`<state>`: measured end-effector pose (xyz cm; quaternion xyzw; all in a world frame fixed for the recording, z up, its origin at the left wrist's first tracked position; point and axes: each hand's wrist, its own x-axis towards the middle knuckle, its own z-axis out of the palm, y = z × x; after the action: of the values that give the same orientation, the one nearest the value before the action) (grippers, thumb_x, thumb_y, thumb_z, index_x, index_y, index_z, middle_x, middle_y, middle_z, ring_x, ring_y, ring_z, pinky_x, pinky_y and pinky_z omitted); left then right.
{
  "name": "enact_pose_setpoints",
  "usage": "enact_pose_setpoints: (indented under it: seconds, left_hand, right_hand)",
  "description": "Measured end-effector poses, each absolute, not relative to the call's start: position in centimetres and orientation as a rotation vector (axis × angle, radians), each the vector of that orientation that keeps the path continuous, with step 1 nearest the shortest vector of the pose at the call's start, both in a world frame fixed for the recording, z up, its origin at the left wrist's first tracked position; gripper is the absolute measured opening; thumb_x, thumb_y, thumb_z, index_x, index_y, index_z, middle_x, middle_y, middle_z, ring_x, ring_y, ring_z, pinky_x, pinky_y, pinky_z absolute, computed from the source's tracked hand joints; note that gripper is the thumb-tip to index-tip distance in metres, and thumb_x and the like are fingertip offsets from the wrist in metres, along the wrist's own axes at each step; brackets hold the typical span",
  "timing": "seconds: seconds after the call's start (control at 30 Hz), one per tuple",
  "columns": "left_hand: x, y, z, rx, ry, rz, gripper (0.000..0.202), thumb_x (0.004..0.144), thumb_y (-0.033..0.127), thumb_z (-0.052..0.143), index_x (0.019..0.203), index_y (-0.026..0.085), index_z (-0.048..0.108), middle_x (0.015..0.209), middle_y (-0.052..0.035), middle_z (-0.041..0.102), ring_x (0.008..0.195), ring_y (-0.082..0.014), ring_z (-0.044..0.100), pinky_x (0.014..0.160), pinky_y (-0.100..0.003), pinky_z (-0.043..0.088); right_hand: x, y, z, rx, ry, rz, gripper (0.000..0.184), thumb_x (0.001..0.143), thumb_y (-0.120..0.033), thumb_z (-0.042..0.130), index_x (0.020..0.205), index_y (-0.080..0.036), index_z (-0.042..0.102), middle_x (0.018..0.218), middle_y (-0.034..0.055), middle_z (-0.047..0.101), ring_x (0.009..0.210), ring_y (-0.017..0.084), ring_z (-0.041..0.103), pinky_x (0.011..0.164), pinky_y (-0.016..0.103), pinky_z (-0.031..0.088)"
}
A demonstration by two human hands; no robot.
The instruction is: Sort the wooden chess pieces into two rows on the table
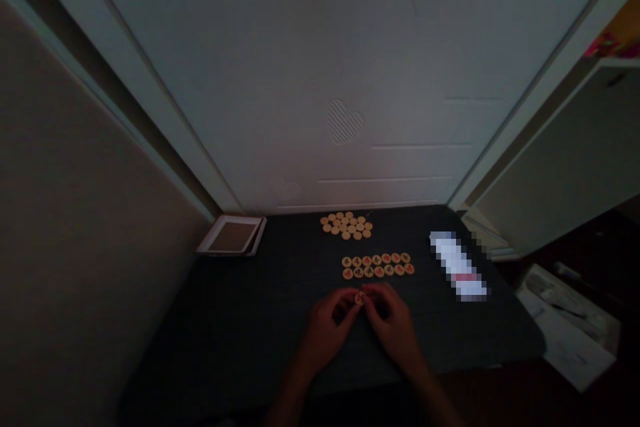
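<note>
Between the fingertips of both hands sits one round xiangqi piece (359, 298) with a red mark on its face. My left hand (330, 319) pinches it from the left, and my right hand (393, 317) grips it from the right. Just beyond the fingers, two rows of xiangqi pieces (379, 272) lie with red and dark characters facing up. Farther back, a loose cluster of pale discs (347, 225) shows plain faces without visible characters.
The dark table (240, 320) meets a white panel (345, 167) with embossed hearts. A stack of flat boxes or frames (231, 235) lies at the back left. On the right is a bright pixelated object (457, 267). Beyond the table's right edge stands a white box (570, 327).
</note>
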<state>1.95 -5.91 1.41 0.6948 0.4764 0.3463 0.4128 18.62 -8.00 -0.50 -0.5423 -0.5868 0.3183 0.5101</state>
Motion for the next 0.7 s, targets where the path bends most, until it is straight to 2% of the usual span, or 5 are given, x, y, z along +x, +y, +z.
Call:
enact_pose_setpoints:
  seconds: [0.3,0.7]
  left_hand:
    - [1.95,-5.90,1.36,1.749,1.231,0.858,0.022,0.094,0.039,0.062,0.112,0.028,0.067,0.102,0.0010,0.076,0.082,-0.0157,0.068,0.076,-0.028,0.052]
    - [2.12,-5.87,1.75,1.753,1.220,0.864,0.023,0.094,0.038,0.059,0.112,0.027,0.069,0.102,-0.0019,0.077,0.080,-0.0170,0.069,0.075,-0.028,0.054]
  right_hand:
    - [18.62,-7.99,-0.24,-1.303,-1.424,0.763,0.013,0.093,-0.030,0.063,0.103,-0.024,0.070,0.098,0.0051,0.070,0.088,0.020,0.069,0.079,0.031,0.056]
    - [18.62,-7.95,-0.16,-1.288,-1.475,0.699,0.019,0.093,-0.025,0.060,0.110,-0.024,0.070,0.101,0.0055,0.071,0.091,0.020,0.069,0.082,0.032,0.056]
